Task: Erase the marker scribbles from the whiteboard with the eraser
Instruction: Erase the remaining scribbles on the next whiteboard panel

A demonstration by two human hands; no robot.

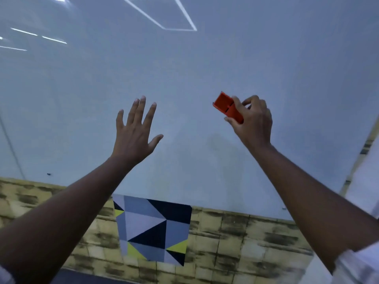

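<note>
The glossy whiteboard (205, 74) shows no visible scribbles, the right hand (253, 119) is closed around a rectangular orange eraser (226, 106) held at its surface, and the left hand (134, 130) is spread open, empty.

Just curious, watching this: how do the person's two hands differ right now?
The left hand is open with fingers spread and holds nothing; the right hand is curled around an orange eraser. The left hand's fingers point up, while the right hand's bend inward around the eraser. Both are raised in front of the whiteboard.
</note>
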